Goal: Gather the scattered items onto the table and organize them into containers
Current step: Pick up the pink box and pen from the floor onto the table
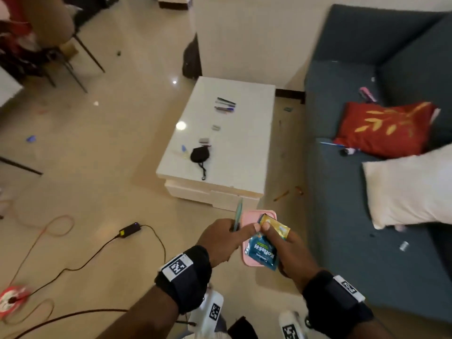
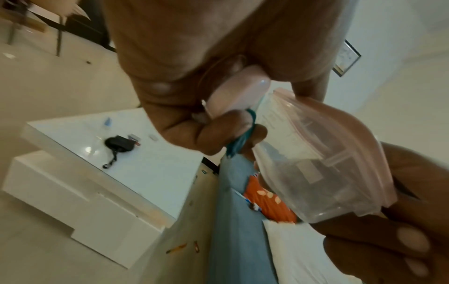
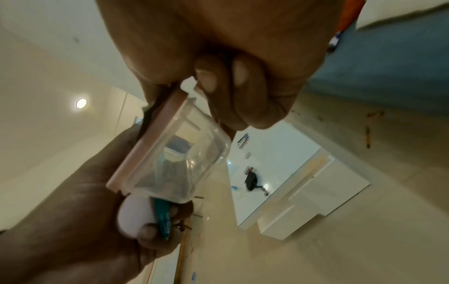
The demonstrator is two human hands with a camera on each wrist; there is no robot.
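Note:
My right hand (image 1: 271, 231) grips a clear container with a pink lid (image 1: 247, 216), pressing a blue sachet (image 1: 263, 250) and a yellow sachet (image 1: 276, 227) against the lid. The container (image 3: 175, 153) looks tipped on its side, with the right hand's fingers (image 3: 243, 100) curled over its edge. My left hand (image 1: 234, 231) holds a teal pen (image 1: 237, 212) that sticks upward, and its thumb lies on the lid. That left hand (image 2: 218, 134) also clasps a pale oval object (image 2: 238, 90) beside the container (image 2: 316, 163). Both hands hover above the floor, just in front of the white table (image 1: 244, 148).
On the table lie several pens (image 1: 225, 105), a black pouch (image 1: 200, 154) and small erasers. A blue sofa (image 1: 354, 228) at right carries a red cushion (image 1: 384, 128), a white pillow (image 1: 411, 189) and small items. A pencil (image 1: 281, 195) and cables (image 1: 137, 241) lie on the floor.

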